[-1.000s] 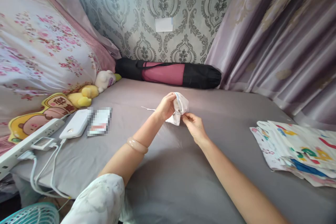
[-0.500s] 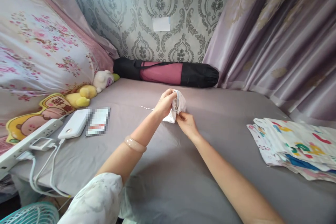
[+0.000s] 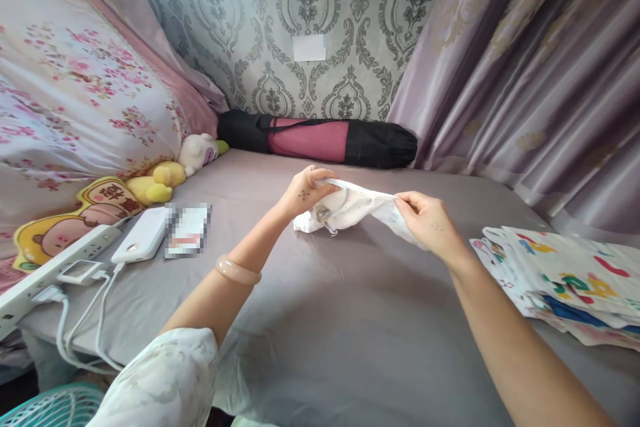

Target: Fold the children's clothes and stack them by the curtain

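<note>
Both my hands hold a small white garment (image 3: 350, 208) stretched a little above the grey bed sheet (image 3: 320, 320). My left hand (image 3: 305, 190) pinches its left end, fingers closed on the cloth. My right hand (image 3: 427, 219) grips the right end, fingers curled round the fabric. The cloth sags between them, and its lower left part touches the sheet. A pale bangle (image 3: 238, 269) sits on my left forearm.
A stack of folded colourful printed clothes (image 3: 560, 283) lies at the right. A black and pink rolled mat bag (image 3: 320, 137) rests against the wall. At the left are a white power bank (image 3: 141, 243), a power strip (image 3: 55, 267) with cables, plush toys (image 3: 165, 177) and a floral quilt (image 3: 75, 93).
The bunched garment has been pulled out sideways: my right hand moved right with one end, my left hand stayed near its place. The cloth is now spread between them.
</note>
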### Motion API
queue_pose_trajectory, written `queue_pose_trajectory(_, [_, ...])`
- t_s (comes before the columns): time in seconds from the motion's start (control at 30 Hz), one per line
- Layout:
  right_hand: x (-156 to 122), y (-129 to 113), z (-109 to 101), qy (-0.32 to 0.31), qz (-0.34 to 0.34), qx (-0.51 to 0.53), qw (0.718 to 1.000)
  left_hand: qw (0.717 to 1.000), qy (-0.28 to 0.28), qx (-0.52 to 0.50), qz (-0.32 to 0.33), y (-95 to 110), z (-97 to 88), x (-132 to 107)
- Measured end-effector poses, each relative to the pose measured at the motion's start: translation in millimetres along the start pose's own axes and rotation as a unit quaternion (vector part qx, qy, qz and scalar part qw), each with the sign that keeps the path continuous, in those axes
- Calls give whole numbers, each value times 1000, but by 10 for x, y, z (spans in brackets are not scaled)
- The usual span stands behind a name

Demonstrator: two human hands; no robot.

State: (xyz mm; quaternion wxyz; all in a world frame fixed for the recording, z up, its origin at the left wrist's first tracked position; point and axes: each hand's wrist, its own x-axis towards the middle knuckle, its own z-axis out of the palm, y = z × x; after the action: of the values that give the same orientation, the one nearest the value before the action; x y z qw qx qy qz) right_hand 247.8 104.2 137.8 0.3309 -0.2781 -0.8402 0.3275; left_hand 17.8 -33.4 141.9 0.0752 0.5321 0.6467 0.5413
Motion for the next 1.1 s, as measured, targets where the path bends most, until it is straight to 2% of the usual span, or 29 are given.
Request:
queue_pose_trajectory(0.13, [-110,-81,-234,-88,51,54,993,998,-57,23,12,29,64,-28])
queue_pose_trajectory(0.23, [-186,13,-243,-181,140,130,965,993,-108,27,32,-51,153,-63])
queue_pose_trajectory(0.3, [-213,120,-206,-230,183,128,947,989,-143,28,35,-123,235,-90])
queue_pose_trajectory(0.4, [-205,257,-144,-263,192,64,943,983,-181,18,25,-185,352,-127])
queue_pose_trajectory(0.5, [-158,292,-70,-269,150,60,949,982,-187,12,18,-171,421,-139])
queue_pose_trajectory(0.67, [-65,199,188,-262,51,121,956,981,-194,3,27,-118,477,-98])
queue_pose_trajectory(0.8, [-22,179,410,-217,12,121,969,983,-185,0,14,-117,507,-82])
queue_pose_trajectory(0.97, [5,322,425,-113,22,114,987,997,-70,8,11,-231,408,-136])
queue_pose_trajectory(1.1, [23,511,343,-15,71,116,991,998,8,33,-56,-321,290,-292])
